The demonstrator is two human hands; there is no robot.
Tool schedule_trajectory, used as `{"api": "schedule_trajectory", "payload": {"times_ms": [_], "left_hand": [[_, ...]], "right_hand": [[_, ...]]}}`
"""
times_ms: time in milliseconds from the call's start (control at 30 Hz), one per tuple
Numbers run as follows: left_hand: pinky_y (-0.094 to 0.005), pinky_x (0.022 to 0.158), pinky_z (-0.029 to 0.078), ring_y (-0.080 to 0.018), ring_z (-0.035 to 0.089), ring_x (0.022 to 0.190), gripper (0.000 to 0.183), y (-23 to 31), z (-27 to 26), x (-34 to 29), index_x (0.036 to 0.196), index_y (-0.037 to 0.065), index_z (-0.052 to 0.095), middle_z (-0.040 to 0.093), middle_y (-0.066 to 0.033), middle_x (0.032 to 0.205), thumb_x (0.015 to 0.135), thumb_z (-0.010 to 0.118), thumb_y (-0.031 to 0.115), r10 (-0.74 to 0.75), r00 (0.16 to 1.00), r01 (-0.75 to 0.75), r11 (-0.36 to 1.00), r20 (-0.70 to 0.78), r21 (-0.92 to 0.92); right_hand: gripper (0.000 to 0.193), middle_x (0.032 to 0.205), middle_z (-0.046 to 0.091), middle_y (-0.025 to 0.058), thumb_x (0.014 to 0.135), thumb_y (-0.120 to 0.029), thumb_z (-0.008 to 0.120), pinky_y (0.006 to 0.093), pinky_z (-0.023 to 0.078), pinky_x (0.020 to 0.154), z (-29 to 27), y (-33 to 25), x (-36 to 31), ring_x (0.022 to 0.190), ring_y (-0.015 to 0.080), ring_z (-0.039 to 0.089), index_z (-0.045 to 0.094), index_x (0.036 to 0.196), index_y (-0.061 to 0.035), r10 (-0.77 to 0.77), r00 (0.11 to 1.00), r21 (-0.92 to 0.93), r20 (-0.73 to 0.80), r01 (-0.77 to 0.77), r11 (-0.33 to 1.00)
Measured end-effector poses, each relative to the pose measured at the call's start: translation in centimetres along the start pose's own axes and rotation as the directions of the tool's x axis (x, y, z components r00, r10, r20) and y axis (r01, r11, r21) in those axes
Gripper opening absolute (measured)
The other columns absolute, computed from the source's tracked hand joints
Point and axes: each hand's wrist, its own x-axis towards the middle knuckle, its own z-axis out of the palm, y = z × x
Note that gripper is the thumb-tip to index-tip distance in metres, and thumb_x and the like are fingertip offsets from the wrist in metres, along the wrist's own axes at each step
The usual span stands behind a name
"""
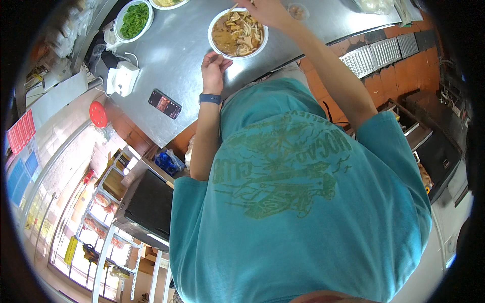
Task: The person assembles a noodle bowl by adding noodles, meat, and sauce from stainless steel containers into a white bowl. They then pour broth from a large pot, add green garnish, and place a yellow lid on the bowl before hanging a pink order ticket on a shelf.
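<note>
A white round bowl (210,40) of noodles in brown broth, with chunky pieces on top, stands on the steel table at the top of the view. My left hand (213,69), with a dark band on its wrist, grips the bowl's near rim with curled fingers. Over the bowl's far right side, my right hand (267,12) is closed on chopsticks (233,8); only a thin pale length of them shows. The top edge of the picture cuts off part of this hand. Noodles (249,25) lie in the bowl just below it.
On the steel table (172,65) lie a phone (165,104) with a lit screen and a white box-like device (123,78). A bowl of chopped greens (134,20) stands far left, beside another bowl (168,2). A small clear cup (298,11) sits right of my right hand.
</note>
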Motion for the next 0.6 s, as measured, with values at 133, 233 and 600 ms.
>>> {"api": "schedule_trajectory", "payload": {"times_ms": [133, 233, 600], "left_hand": [[-0.0409, 0.087, 0.058, -0.0253, 0.067, 0.091, 0.018, 0.5, -0.3, 0.1, 0.115, 0.001, 0.053, 0.065, -0.0136, 0.101, 0.097, 0.053, 0.002, -0.005, 1.000, 0.005, 1.000, -0.011, 0.018], [-0.0408, 0.088, 0.058, -0.0247, 0.067, 0.090, 0.017, 0.4, -0.5, 0.1, 0.115, 0.001, 0.053, 0.065, -0.0131, 0.101, 0.097, 0.052, 0.002, 0.000, 1.000, 0.000, 1.000, 0.012, -0.001], [-0.0398, 0.085, 0.059, -0.0229, 0.066, 0.086, 0.016, 0.0, -0.8, 0.4, 0.113, 0.001, 0.053, 0.064, -0.0122, 0.099, 0.097, 0.052, 0.002, -0.008, 1.000, 0.008, 0.999, 0.012, -0.035]], "right_hand": [[0.033, 0.086, 0.069, 0.0208, 0.097, -0.035, 0.054, 0.0486, 0.053, 0.071, 0.3, -1.0, 0.8, 0.080, 0.0412, 0.067, 0.069, 0.100, -0.0065, -0.006, 0.997, -0.084, 0.082, 0.013, 0.996], [0.033, 0.085, 0.069, 0.0214, 0.098, -0.035, 0.054, 0.0471, 0.054, 0.070, -0.7, -1.1, -0.3, 0.080, 0.0402, 0.067, 0.069, 0.100, -0.0059, 0.123, 0.983, 0.260, 0.135, -0.155, 0.953], [0.021, 0.077, 0.069, 0.0053, 0.099, -0.022, 0.057, 0.0259, 0.052, 0.058, -3.9, 0.4, -6.6, 0.065, 0.0114, 0.067, 0.065, 0.099, -0.0018, 0.012, 1.000, 0.217, -0.024, -0.006, 0.976]]}}
